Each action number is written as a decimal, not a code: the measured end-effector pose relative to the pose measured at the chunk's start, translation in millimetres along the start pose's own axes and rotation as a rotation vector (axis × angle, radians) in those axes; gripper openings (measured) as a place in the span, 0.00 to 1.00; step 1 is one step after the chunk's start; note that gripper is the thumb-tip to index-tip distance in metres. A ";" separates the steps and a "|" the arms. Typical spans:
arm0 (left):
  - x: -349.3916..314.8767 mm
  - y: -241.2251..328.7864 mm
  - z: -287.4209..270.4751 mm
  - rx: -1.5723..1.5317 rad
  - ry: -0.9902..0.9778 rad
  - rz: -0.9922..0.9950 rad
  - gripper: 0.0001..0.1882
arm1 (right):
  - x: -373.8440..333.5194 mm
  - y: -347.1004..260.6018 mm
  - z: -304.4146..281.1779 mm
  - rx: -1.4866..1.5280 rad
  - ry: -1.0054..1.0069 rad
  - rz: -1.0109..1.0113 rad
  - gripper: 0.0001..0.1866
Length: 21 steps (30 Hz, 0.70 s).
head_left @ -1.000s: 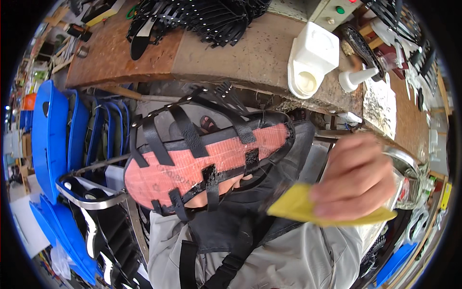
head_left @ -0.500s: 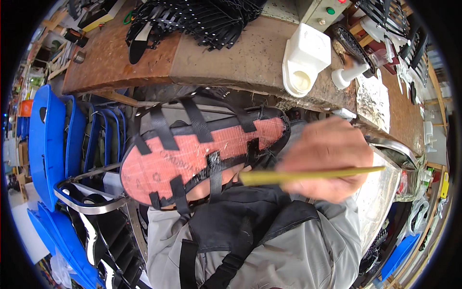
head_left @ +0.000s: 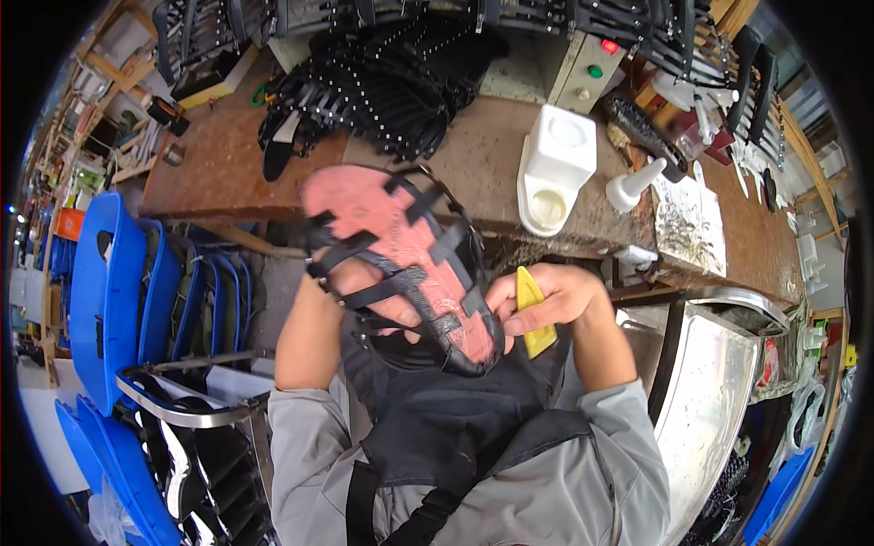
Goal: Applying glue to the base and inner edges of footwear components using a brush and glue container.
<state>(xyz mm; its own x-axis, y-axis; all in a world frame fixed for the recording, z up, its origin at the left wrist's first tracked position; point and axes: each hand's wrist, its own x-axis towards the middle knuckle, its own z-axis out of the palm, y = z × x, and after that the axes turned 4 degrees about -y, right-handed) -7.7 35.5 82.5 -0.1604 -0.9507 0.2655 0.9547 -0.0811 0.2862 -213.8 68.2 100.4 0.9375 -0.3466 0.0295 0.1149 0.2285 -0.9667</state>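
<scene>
My left hand (head_left: 378, 296) grips an unfinished black strappy sandal (head_left: 369, 205), its fingers reaching in under the straps. The sandal's pink underside faces up, with black strap ends folded onto it. Its narrower end points down and right, toward my right hand (head_left: 574, 296). Pinched between the thumb and fingers of that hand is a flat, tapering yellow tool (head_left: 533, 318), held nearly upright. My right fingertips are beside the sandal's narrow end; I cannot tell whether they touch it.
Across the front runs a brown workbench (head_left: 228, 173). On it lie black studded straps (head_left: 364, 91), a white glue pot (head_left: 557, 164), a white nozzle bottle (head_left: 633, 187) and a dark brush (head_left: 642, 132). Blue trays (head_left: 100, 291) stand at left beside a metal-railed rack (head_left: 191, 414); a metal-topped surface (head_left: 701, 382) is at right.
The sandal has swung round, its narrow end now down and right. My right hand has moved left and down toward that end, and the yellow tool has turned from level to nearly upright.
</scene>
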 end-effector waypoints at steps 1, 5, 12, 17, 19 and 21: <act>2.6 -1.7 -2.5 0.076 0.026 -0.005 0.27 | 0.1 4.9 3.6 0.049 0.047 -0.007 0.14; 32.9 55.0 -70.0 0.782 -0.105 -0.853 0.24 | -1.7 23.7 14.1 0.118 0.203 -0.057 0.09; -35.9 45.9 -101.0 0.955 0.237 -0.328 0.19 | -0.5 31.4 -6.4 0.176 0.371 -0.077 0.07; -60.2 2.4 -41.1 1.431 -0.062 -0.152 0.38 | 15.4 38.9 -30.6 0.163 0.388 -0.075 0.10; -52.1 -6.7 -55.4 1.189 0.063 -0.145 0.40 | 13.0 32.7 -36.7 0.062 0.484 0.008 0.15; -41.0 -4.6 -62.9 1.159 0.108 -0.127 0.42 | -24.1 25.3 -42.9 0.007 0.613 -0.059 0.17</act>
<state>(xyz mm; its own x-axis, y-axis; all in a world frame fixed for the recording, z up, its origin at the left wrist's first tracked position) 10.3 56.1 12.4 -0.1632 -0.9803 0.1110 0.1248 0.0911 0.9880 -247.6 43.3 64.4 0.5702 -0.8184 -0.0706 0.1646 0.1980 -0.9663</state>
